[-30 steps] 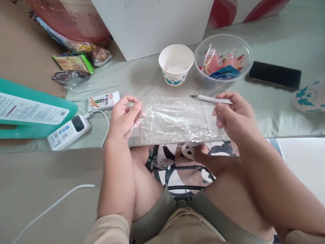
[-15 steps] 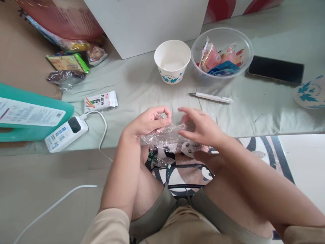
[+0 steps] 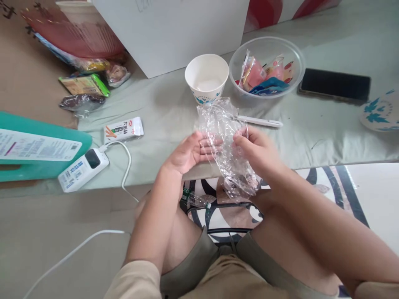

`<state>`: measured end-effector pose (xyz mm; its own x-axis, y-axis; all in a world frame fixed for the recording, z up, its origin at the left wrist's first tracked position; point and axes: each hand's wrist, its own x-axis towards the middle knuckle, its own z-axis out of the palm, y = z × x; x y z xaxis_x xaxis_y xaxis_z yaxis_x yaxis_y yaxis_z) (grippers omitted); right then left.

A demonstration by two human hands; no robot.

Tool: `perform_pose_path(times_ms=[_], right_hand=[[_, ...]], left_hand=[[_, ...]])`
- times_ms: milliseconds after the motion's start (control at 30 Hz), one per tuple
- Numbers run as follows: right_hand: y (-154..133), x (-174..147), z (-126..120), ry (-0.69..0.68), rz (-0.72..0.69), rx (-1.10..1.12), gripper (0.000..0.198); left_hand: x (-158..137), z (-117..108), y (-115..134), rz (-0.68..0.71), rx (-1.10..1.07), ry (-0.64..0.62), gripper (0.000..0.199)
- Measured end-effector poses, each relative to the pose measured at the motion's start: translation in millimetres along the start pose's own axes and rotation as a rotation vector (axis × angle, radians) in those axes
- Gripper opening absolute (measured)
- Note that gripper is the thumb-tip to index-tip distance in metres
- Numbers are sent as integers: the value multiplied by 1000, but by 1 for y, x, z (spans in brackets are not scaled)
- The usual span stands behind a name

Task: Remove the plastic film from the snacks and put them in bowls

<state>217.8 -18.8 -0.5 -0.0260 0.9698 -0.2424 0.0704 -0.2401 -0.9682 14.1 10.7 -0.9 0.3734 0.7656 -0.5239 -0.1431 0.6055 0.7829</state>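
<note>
A crinkled piece of thin clear plastic [image 3: 222,124] hangs between my hands at the table's front edge; whether it is a bag or a plain sheet, I cannot tell. My right hand [image 3: 257,149] pinches its right side between thumb and fingers. Palm up, my left hand [image 3: 196,151] has its fingers stretched out, partly behind the film. Just beyond the plastic stands a white paper cup [image 3: 207,74] with blue leaf print. The plastic's upper part overlaps the cup's lower front. A white pen [image 3: 262,121] lies beyond my right hand, its tip end partly covered by the film.
Right of the cup, a clear plastic bowl [image 3: 232,68] holds wrapped snacks, with a black phone [image 3: 335,85] beside it. On the left are a snack packet [image 3: 124,128], a power bank [image 3: 83,169] with a white cable, and a green jug [image 3: 46,166]. A white box [image 3: 174,37] stands behind.
The clear plastic has risen and spread upward from above my lap. My right hand, fingers apart before, now pinches it. My left hand has uncurled and turned palm up.
</note>
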Motion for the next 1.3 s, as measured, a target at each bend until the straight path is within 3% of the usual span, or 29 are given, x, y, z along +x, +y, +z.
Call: perform_pose_path(times_ms=[67,200,267,367,433,567,767,867,967,1067,1167,1300], right_hand=[[0,-1,0,-134,53,44,22],[-2,-6,-3,-357,160,-97,22],[-1,-6,-3,-325,152,-126,23],[3,-3,-2,-237,78,-109,29],[7,-1,0,-201,16,-93,31],[16,4,2,-90,-165,-25,18],[24,9,-3,-18,-392,-154,17],[24,11,-6,-26,-475,-214,18],[26,12,-7,3,-383,-174,5],[31,15,-6,112,-246,-35,30],[33,18,-6,117,-151,146,42],[26,16,-5,-44,-67,223,68]], left_hand=[[3,4,-5,12,39,38,43],[5,-1,-5,199,180,205,18],[0,-5,-2,224,239,176,24],[-11,-10,1,125,356,36,40],[-16,-12,0,108,382,1,37],[-15,-18,-5,205,250,41,26],[-9,-26,-3,300,143,-46,11],[-3,-30,-4,354,190,-44,25],[3,-32,-8,454,305,71,36],[6,-30,-13,514,351,152,16],[6,-26,-13,516,223,101,31],[6,-25,-11,507,76,7,46]])
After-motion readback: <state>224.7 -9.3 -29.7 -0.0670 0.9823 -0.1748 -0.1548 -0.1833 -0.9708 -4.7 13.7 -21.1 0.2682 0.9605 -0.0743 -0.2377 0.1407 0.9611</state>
